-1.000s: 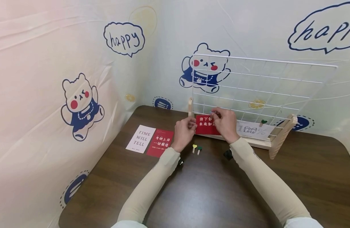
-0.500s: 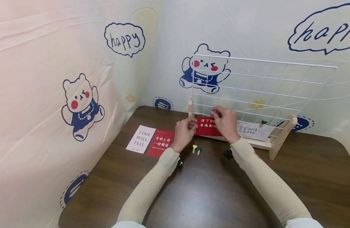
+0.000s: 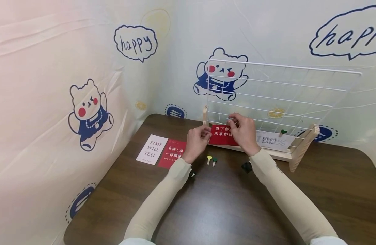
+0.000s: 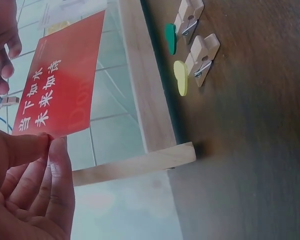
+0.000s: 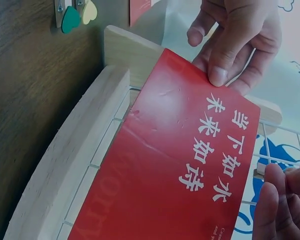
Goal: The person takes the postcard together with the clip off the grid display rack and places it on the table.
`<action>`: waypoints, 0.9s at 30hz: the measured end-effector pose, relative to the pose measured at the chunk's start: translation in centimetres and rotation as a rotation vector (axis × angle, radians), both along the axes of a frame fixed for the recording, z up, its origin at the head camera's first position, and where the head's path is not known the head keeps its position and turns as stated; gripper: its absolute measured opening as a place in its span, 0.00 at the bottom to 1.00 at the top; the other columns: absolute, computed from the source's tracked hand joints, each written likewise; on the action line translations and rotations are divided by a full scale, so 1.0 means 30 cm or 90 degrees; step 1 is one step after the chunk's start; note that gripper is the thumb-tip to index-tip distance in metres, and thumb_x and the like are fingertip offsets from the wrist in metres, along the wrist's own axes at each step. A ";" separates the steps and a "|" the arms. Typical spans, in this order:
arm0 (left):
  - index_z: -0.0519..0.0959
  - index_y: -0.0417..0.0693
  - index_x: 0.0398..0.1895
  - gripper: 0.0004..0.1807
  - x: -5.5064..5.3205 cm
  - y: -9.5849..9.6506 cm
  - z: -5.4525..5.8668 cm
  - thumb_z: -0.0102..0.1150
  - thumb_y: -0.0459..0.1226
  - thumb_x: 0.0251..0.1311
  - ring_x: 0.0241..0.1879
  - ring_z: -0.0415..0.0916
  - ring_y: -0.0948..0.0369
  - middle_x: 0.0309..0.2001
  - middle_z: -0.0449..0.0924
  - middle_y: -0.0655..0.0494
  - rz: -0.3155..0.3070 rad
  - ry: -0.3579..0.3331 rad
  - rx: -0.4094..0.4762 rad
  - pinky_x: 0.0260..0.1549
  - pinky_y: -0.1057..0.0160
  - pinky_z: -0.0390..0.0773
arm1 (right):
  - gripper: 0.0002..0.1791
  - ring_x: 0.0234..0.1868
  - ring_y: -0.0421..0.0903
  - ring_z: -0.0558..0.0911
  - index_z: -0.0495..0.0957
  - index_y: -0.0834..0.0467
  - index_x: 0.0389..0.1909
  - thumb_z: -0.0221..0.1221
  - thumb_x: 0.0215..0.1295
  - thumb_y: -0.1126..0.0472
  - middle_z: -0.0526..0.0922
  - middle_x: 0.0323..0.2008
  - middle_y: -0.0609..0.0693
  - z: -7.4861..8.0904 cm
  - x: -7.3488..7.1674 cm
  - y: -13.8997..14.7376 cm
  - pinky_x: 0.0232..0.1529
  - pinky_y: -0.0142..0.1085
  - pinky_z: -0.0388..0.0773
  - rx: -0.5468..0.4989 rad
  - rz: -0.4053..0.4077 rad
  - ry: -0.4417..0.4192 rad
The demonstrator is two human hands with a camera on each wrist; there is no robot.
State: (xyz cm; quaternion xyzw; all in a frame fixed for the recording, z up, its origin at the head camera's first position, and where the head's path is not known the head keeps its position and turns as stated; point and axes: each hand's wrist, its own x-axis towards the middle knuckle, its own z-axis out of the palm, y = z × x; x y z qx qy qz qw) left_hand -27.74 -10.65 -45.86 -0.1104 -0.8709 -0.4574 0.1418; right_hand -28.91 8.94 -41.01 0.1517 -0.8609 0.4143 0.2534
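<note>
A red card [image 3: 220, 135] with white Chinese characters stands tilted in front of a white wire grid [image 3: 277, 81]. My left hand [image 3: 196, 141] pinches the card's left edge between thumb and fingers, as the left wrist view shows closely. Above the card's top edge, my right hand [image 3: 244, 132] pinches a small wooden clothespin [image 4: 10, 101] with a bit of blue on it. Most of that clothespin is hidden by the fingers. In the right wrist view its tip shows beside the card's upper edge, close to the grid wires.
The grid stands in a wooden base [image 3: 295, 153]. A "Good Luck" card [image 3: 272, 140] hangs there from a green-heart clothespin [image 3: 282, 132]. Yellow [image 3: 209, 160] and green [image 3: 214, 161] heart clothespins lie in front. A white card [image 3: 152, 149] and another red card [image 3: 172, 153] lie left.
Both hands keep their holds. The red card shifts slightly to the right and dips a little, then rises a touch; the head view shifts slightly too.
</note>
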 end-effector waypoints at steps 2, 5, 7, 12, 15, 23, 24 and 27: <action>0.86 0.46 0.50 0.10 0.002 -0.003 0.001 0.67 0.33 0.67 0.42 0.90 0.57 0.45 0.91 0.50 -0.001 -0.001 0.003 0.44 0.61 0.90 | 0.09 0.28 0.54 0.84 0.87 0.65 0.46 0.62 0.72 0.65 0.91 0.33 0.61 0.001 0.005 0.003 0.33 0.38 0.77 -0.005 -0.001 -0.006; 0.86 0.46 0.50 0.10 0.006 -0.010 0.002 0.67 0.33 0.68 0.42 0.90 0.57 0.45 0.91 0.50 -0.004 -0.008 0.008 0.45 0.60 0.90 | 0.09 0.28 0.53 0.84 0.87 0.64 0.46 0.62 0.72 0.64 0.91 0.33 0.60 0.004 0.013 0.010 0.34 0.37 0.76 -0.015 0.001 -0.011; 0.86 0.46 0.50 0.10 0.010 -0.015 0.004 0.67 0.33 0.68 0.42 0.90 0.57 0.45 0.91 0.50 -0.006 -0.012 0.012 0.46 0.59 0.90 | 0.09 0.29 0.53 0.83 0.87 0.65 0.46 0.62 0.72 0.64 0.91 0.33 0.60 0.003 0.019 0.016 0.34 0.37 0.76 -0.018 0.003 -0.010; 0.86 0.46 0.50 0.10 0.020 -0.035 0.001 0.67 0.33 0.67 0.42 0.89 0.56 0.45 0.91 0.49 -0.008 -0.024 0.024 0.45 0.58 0.90 | 0.09 0.28 0.53 0.84 0.87 0.65 0.46 0.62 0.72 0.65 0.90 0.33 0.60 -0.006 0.035 0.025 0.32 0.36 0.77 -0.017 0.005 -0.010; 0.86 0.45 0.51 0.11 0.025 -0.044 0.001 0.68 0.33 0.67 0.42 0.89 0.56 0.45 0.91 0.49 -0.007 -0.031 0.025 0.46 0.58 0.90 | 0.09 0.27 0.52 0.85 0.87 0.66 0.46 0.62 0.72 0.65 0.91 0.32 0.60 -0.011 0.043 0.028 0.30 0.32 0.76 -0.019 0.008 -0.011; 0.86 0.44 0.50 0.10 0.032 -0.064 0.013 0.68 0.32 0.66 0.41 0.89 0.55 0.44 0.91 0.48 -0.007 -0.040 0.024 0.44 0.57 0.90 | 0.08 0.25 0.52 0.85 0.87 0.66 0.44 0.61 0.72 0.67 0.91 0.31 0.59 -0.017 0.054 0.039 0.27 0.22 0.71 -0.024 0.019 0.008; 0.86 0.44 0.49 0.10 0.032 -0.066 0.013 0.68 0.32 0.66 0.41 0.89 0.55 0.44 0.91 0.48 -0.008 -0.042 0.025 0.44 0.57 0.90 | 0.09 0.25 0.52 0.85 0.87 0.66 0.44 0.61 0.72 0.67 0.91 0.31 0.59 -0.019 0.055 0.040 0.26 0.23 0.71 -0.024 0.019 0.008; 0.86 0.44 0.49 0.10 0.034 -0.071 0.015 0.68 0.32 0.66 0.41 0.89 0.55 0.44 0.91 0.48 -0.011 -0.046 0.024 0.44 0.57 0.90 | 0.09 0.25 0.51 0.84 0.87 0.66 0.44 0.60 0.72 0.66 0.91 0.31 0.59 -0.024 0.056 0.043 0.26 0.26 0.71 -0.021 0.017 0.008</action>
